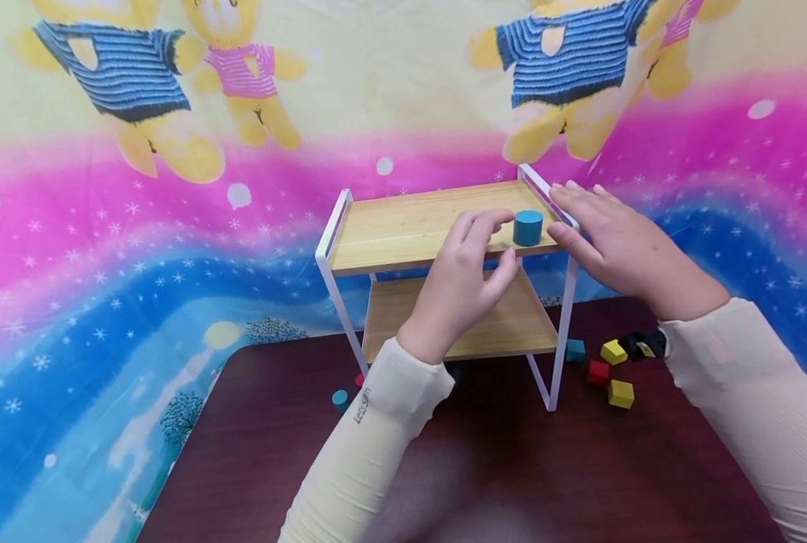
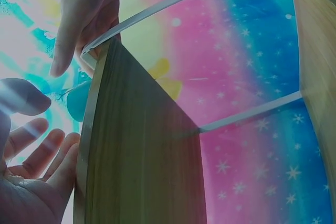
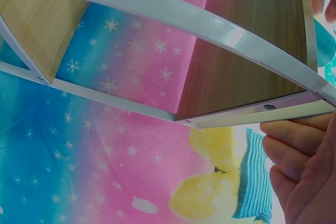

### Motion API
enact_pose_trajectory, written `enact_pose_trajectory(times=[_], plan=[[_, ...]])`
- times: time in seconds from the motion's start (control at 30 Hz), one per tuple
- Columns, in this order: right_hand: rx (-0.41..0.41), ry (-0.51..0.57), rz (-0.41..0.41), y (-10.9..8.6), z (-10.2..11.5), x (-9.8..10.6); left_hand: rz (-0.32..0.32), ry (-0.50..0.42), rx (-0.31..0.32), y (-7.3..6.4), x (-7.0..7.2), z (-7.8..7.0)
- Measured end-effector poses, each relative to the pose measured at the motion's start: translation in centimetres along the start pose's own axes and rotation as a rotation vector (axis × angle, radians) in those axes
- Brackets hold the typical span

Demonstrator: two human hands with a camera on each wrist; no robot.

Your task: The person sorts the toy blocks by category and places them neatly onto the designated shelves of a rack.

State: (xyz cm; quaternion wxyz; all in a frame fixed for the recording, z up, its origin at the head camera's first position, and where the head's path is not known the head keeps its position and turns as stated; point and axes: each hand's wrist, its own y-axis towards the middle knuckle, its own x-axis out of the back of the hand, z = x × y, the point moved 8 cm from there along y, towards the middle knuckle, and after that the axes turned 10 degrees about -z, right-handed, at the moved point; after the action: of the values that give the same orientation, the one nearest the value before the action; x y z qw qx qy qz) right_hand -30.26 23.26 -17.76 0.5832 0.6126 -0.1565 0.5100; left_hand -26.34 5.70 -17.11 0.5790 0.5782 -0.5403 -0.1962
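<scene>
A blue cylinder block (image 1: 528, 228) stands upright on the top board (image 1: 417, 226) of a small two-tier shelf, close to its front right corner. My left hand (image 1: 459, 279) is just left of it, thumb and forefinger spread, the forefinger's tip right beside the block. In the left wrist view there is a gap between the fingers and the blue cylinder (image 2: 79, 102). On the block's other side, my right hand (image 1: 624, 241) lies with straight fingers over the white right-hand rail (image 1: 538, 181). From the right wrist, its fingers (image 3: 294, 142) show against the rail's outer side.
Yellow, red and blue blocks (image 1: 621, 394) lie on the dark table (image 1: 254, 445) right of the shelf. A blue cylinder (image 1: 339, 400) and a red piece (image 1: 359, 380) are by its left leg. The lower board (image 1: 403, 317) hangs below. A patterned cloth (image 1: 240, 249) covers the wall behind.
</scene>
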Motion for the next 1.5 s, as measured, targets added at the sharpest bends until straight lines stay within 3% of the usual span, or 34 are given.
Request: enact_pose_trajectory(times=[0.17, 0.43, 0.73, 1.23, 1.5], plan=[[0.011, -0.006, -0.009, 0.0, 0.1, 0.1, 0.005, 0.000, 0.007, -0.2, 0.6, -0.1], [0.023, -0.010, -0.025, -0.1, 0.4, 0.2, -0.003, 0.050, -0.041, -0.8, 1.5, -0.4], [0.014, -0.018, -0.031, -0.2, 0.2, 0.2, -0.050, 0.049, -0.066, -1.8, 2.6, -0.3], [-0.010, -0.014, -0.013, -0.2, 0.0, -0.1, -0.121, 0.092, -0.032, -4.4, 4.6, 0.6], [-0.013, -0.009, -0.014, -0.1, -0.1, -0.2, -0.151, 0.073, 0.025, -5.8, 5.6, 2.1]])
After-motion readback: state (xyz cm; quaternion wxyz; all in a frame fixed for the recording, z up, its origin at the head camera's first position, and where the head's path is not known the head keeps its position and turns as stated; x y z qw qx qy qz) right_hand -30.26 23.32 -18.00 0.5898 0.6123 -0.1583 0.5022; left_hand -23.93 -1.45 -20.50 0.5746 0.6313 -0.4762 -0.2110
